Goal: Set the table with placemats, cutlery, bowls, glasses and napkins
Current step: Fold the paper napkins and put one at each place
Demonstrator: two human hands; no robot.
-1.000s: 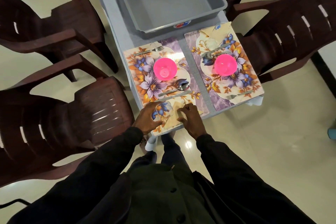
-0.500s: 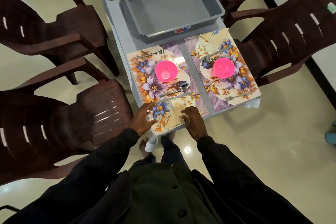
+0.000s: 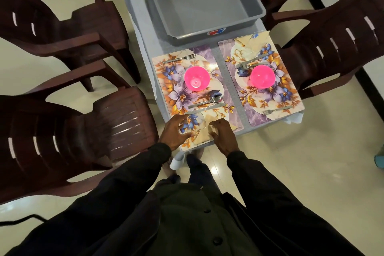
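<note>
While curling the left grip (image 3: 176, 131) round the glass (image 3: 195, 122), rests the loose right grip (image 3: 223, 135) on the napkin (image 3: 201, 136) just right of it.

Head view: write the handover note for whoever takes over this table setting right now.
Left hand: curled round the clear glass on the near end of the left placemat.
Right hand: fingertips on the folded napkin beside that glass.
Done: the left placemat has its pink bowl, fork, spoon and knife. The right placemat has a bowl, cutlery and a napkin. The grey tub looks empty.
Left: release the glass and napkin. A glass on the right placemat is too faint to confirm. The far settings are cut off, so check them.
</note>
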